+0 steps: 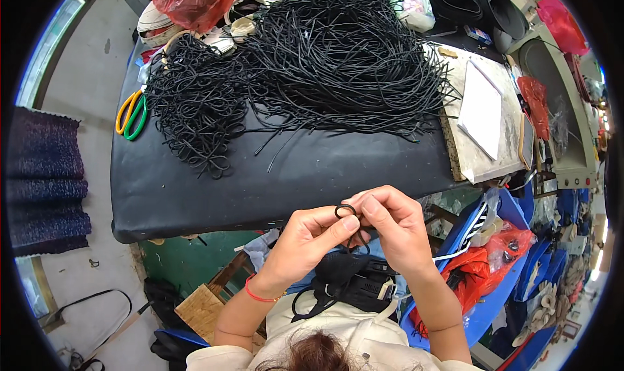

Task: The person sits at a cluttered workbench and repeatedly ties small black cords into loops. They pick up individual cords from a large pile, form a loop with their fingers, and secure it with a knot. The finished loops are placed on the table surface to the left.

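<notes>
In front of my chest, just past the table's near edge, both hands meet on a thin black cord [347, 206]. It curls into a small loop at the fingertips, and more of it hangs below them. My left hand [307, 238] pinches the cord between thumb and index finger. My right hand [398, 227] is closed on the cord too, its thumb and fingertips pressed together beside the loop. Beyond lie a large heap of long black cords [344, 72] and, to its left, a smaller pile of looped black cords [198, 101].
The black-covered table [195, 202] spans the front. Scissors [134, 116] with yellow and green handles lie at its left edge. A worn board [455, 130] bearing white paper [481, 108] sits to the right. Below right stands a blue bin [513, 267] with red plastic bags [465, 280].
</notes>
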### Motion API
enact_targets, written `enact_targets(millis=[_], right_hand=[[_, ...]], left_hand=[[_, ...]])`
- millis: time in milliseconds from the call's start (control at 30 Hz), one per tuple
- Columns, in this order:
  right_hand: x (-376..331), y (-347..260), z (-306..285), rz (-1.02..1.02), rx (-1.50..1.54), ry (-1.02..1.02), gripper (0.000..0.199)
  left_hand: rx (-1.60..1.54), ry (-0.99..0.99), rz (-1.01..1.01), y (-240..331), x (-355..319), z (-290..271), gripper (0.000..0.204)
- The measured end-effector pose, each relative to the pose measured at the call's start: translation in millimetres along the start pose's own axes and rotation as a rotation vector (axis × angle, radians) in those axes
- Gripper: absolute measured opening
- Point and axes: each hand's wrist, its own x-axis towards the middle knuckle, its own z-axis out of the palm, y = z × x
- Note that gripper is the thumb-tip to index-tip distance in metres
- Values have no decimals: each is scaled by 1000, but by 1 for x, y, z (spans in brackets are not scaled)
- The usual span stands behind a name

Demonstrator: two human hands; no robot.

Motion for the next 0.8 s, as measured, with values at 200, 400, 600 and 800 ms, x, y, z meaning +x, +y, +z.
enact_targets(millis=[200,400,600,800], right_hand=[[4,-3,2,127,53,70,25],[7,0,3,41,43,83,22],[-17,8,-4,10,-122,195,25],[-17,-3,-17,79,-168,139,18]], left_hand=[[-58,36,-41,1,-2,6,22],[-139,86,16,-6,-2,9,19],[-267,305,150,-15,10,8,14],[176,308,199,-8,3,5,12]])
